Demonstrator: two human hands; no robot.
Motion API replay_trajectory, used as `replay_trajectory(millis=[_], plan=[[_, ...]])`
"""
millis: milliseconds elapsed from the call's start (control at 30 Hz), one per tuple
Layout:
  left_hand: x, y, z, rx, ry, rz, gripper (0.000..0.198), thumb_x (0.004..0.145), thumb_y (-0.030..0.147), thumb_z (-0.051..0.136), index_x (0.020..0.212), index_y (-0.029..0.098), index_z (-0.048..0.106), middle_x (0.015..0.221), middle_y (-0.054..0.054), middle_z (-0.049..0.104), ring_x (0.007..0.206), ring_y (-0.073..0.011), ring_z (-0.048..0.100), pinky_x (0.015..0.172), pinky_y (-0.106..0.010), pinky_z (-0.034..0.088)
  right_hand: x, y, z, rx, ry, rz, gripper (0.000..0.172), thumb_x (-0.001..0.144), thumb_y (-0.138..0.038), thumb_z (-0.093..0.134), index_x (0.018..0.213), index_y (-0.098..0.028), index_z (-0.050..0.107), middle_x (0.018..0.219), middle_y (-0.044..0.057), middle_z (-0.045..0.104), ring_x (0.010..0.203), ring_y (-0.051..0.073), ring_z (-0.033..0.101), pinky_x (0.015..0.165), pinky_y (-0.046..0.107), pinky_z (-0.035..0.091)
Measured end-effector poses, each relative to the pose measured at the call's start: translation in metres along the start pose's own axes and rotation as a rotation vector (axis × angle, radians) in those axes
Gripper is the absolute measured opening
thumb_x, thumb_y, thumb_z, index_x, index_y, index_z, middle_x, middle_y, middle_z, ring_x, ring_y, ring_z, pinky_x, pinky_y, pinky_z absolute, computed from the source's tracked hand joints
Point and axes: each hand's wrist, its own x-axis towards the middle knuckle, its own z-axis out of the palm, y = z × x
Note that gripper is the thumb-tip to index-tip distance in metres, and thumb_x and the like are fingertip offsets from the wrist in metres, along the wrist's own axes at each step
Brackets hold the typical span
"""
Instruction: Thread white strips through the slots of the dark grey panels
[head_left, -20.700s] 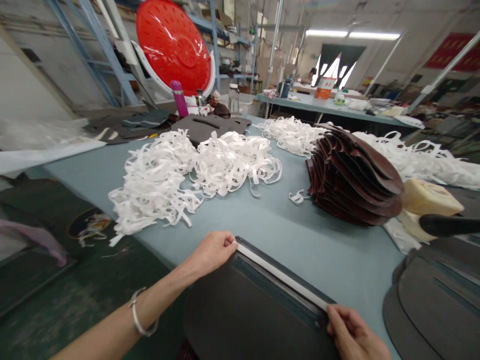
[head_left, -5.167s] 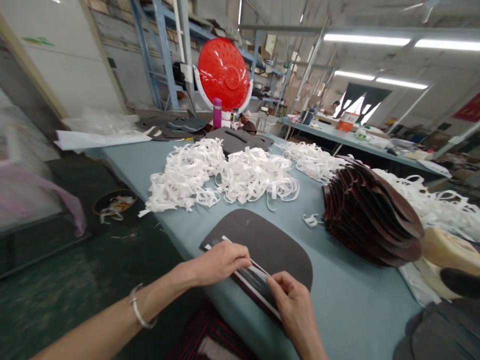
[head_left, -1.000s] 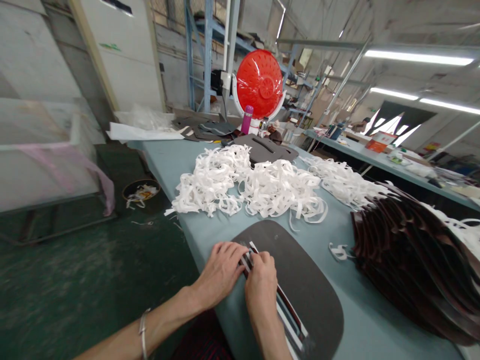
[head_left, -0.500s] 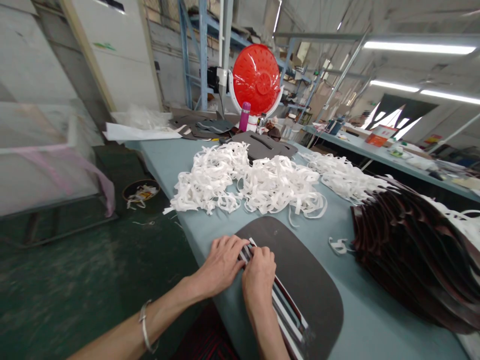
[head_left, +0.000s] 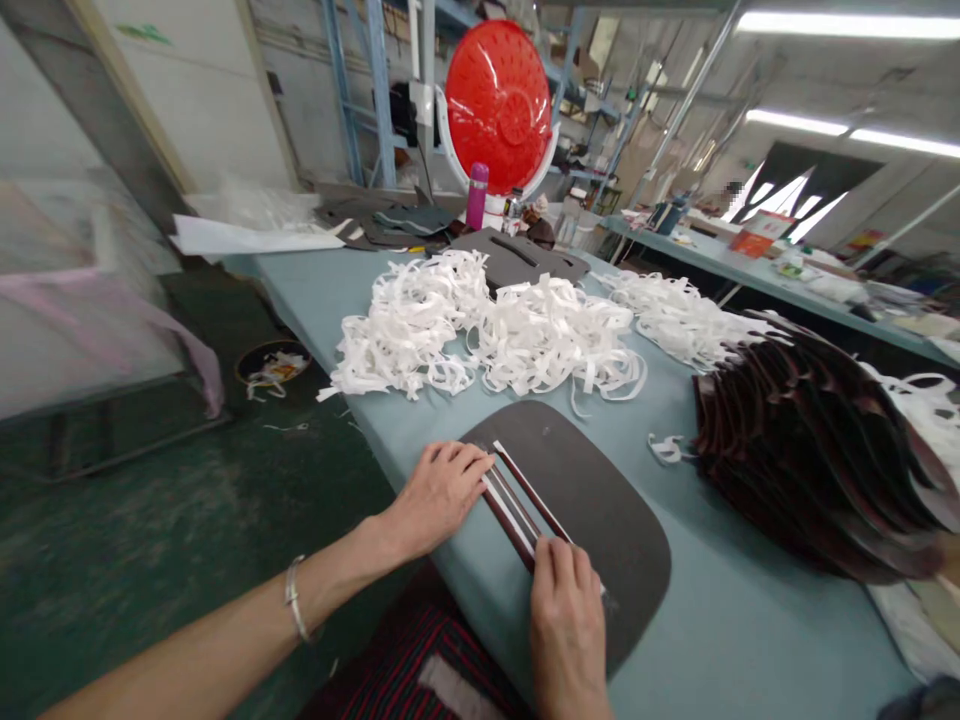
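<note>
A dark grey panel (head_left: 596, 500) with rounded corners lies flat on the blue-green table, a long slot through it edged with white and dark brown bands. At the slot's far end my left hand (head_left: 439, 497) is closed, its fingertips pressed on a narrow grey and white strip (head_left: 513, 497). This strip runs along the near side of the slot. Lower down, my right hand (head_left: 568, 600) has its fingers curled over the strip and the slot's near end. Its thumb is mostly hidden.
Beyond the panel are heaps of white ribbon (head_left: 551, 340). To the right stands a thick stack of dark brown pieces (head_left: 810, 460), a small ribbon scrap (head_left: 666, 449) beside it. A purple bottle (head_left: 477, 197) and a red basin (head_left: 501, 105) are at the back. The table's left edge drops to a green floor.
My right hand has slid down along the slot, away from the left hand, uncovering more of the strip. The left hand stays at the far end. The camera view has tilted downward.
</note>
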Motion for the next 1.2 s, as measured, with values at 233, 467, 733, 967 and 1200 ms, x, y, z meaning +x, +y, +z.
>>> replay_trajectory(millis=[233, 467, 733, 967, 1200], plan=[[-0.002, 0.001, 0.005, 0.033, 0.026, 0.002, 0.032, 0.094, 0.025, 0.041, 0.125, 0.024, 0.051, 0.115, -0.006, 0.058, 0.106, -0.023, 0.048, 0.093, -0.04, 0.034, -0.051, 0.043, -0.018, 0.094, 0.003, -0.01, 0.024, 0.085, -0.006, 0.042, 0.097, -0.016, 0.06, 0.096, 0.012, 0.059, 0.089, 0.027, 0.05, 0.073, 0.04, 0.042], [-0.002, 0.0, 0.008, 0.055, 0.06, 0.012, 0.03, 0.093, 0.023, 0.044, 0.121, 0.027, 0.054, 0.115, -0.004, 0.059, 0.104, -0.0222, 0.049, 0.09, -0.04, 0.036, 0.054, -0.02, 0.0, 0.223, -0.079, 0.168, 0.029, 0.083, -0.003, 0.044, 0.105, -0.014, 0.058, 0.096, 0.012, 0.06, 0.088, 0.026, 0.05, 0.071, 0.038, 0.041], [-0.001, -0.002, 0.016, 0.076, 0.043, 0.013, 0.029, 0.093, 0.027, 0.043, 0.119, 0.028, 0.056, 0.118, -0.006, 0.059, 0.103, -0.0244, 0.05, 0.087, -0.042, 0.038, 0.053, -0.03, 0.007, 0.101, -0.092, 0.106, 0.018, 0.086, -0.006, 0.048, 0.094, -0.012, 0.063, 0.088, 0.012, 0.059, 0.083, 0.026, 0.049, 0.069, 0.039, 0.042], [-0.003, -0.002, 0.019, 0.098, 0.048, 0.023, 0.029, 0.093, 0.03, 0.044, 0.119, 0.029, 0.057, 0.118, -0.005, 0.06, 0.102, -0.0253, 0.051, 0.087, -0.042, 0.037, -0.046, 0.031, -0.033, 0.336, -0.031, 0.165, 0.014, 0.089, -0.01, 0.048, 0.091, -0.019, 0.059, 0.088, 0.007, 0.059, 0.083, 0.022, 0.049, 0.072, 0.037, 0.041], [-0.003, 0.005, 0.02, 0.087, 0.126, 0.047, 0.026, 0.092, 0.023, 0.046, 0.112, 0.025, 0.061, 0.123, -0.009, 0.057, 0.113, -0.0282, 0.048, 0.09, -0.045, 0.038, -0.053, 0.039, -0.039, 0.691, 0.04, 0.364, 0.027, 0.082, -0.004, 0.051, 0.101, -0.022, 0.054, 0.103, 0.005, 0.058, 0.099, 0.02, 0.051, 0.083, 0.035, 0.042]])
